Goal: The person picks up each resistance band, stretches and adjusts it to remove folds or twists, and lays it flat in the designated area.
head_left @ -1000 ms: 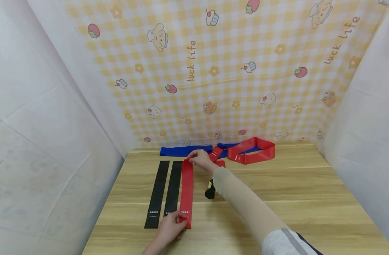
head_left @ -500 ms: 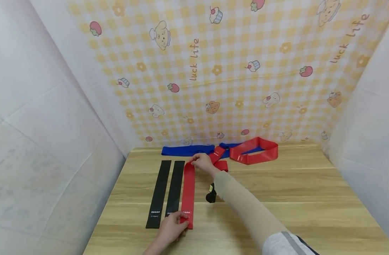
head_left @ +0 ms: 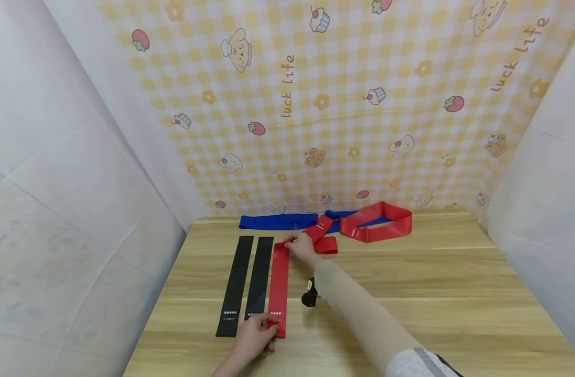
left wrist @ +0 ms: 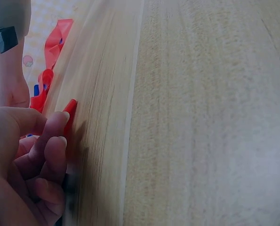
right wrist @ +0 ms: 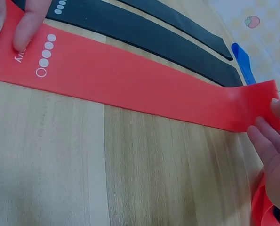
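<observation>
A red resistance band (head_left: 279, 283), flattened lengthwise, stretches between my hands on the wooden table. At its near end, by the printed white dots, the fingertips of my left hand (head_left: 255, 335) press on its top surface. My right hand (head_left: 302, 247) pinches the far end between thumb and fingers. That end curls up off the table in the right wrist view, while the rest lies flat. Directly left of the red band runs a black resistance band (head_left: 259, 275), partly covered by my left hand. Another black band (head_left: 235, 285) lies parallel, farther left.
Behind my right hand, blue bands (head_left: 278, 222) lie along the patterned backdrop. A twisted red band (head_left: 327, 244) is heaped near my right wrist. Farther right, a red loop (head_left: 375, 222) stands on its edge. A small black device (head_left: 309, 297) hangs at the right wrist.
My right hand has drawn slightly nearer and lowered, bringing the red band's far end down. The left hand stays at the near end. The head view has shifted a little.
</observation>
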Motion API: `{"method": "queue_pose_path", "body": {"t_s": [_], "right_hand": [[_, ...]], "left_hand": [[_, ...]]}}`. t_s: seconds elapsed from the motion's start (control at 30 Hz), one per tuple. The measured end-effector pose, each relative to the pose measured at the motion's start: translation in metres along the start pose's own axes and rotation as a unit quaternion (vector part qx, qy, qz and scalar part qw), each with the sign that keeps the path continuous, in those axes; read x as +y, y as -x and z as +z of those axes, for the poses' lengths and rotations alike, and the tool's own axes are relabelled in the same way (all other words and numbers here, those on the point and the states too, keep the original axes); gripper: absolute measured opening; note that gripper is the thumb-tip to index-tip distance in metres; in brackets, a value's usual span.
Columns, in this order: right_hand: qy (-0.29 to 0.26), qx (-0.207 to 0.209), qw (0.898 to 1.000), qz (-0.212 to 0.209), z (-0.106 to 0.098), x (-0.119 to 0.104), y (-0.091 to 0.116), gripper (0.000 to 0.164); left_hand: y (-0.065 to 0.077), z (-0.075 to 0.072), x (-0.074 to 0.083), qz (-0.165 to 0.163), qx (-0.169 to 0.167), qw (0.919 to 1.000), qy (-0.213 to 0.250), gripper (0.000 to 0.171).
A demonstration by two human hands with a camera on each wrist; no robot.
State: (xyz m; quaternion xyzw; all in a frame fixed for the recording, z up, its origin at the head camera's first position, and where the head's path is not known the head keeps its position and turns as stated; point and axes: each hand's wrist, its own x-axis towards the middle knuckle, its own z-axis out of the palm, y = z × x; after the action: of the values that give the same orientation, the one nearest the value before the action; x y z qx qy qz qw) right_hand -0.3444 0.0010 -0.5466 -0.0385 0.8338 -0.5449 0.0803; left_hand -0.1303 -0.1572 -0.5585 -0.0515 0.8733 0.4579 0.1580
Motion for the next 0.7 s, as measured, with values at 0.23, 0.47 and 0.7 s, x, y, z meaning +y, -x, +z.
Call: {"method": "queue_pose_path", "body": {"t_s": [0.23,0.47,0.7], "right_hand": [[0.001,-0.001,1.0,0.018,0.001,-0.0023,-0.0012,0.022],[-0.019,-0.031,0.999,0.028,-0.0018,-0.0033,-0.0015,0.034],[-0.027,-0.059,0.998,0.019,-0.0038,0.0002,0.0016,0.04]], "left_hand": [[0.0015,-0.0005,0.0007,0.005,0.006,1.0,-0.004,0.012],[0.002,-0.0018,0.0022,0.003,0.003,1.0,-0.002,0.013],[0.003,-0.0019,0.0038,-0.01,-0.002,0.9999,-0.008,0.016]]}}
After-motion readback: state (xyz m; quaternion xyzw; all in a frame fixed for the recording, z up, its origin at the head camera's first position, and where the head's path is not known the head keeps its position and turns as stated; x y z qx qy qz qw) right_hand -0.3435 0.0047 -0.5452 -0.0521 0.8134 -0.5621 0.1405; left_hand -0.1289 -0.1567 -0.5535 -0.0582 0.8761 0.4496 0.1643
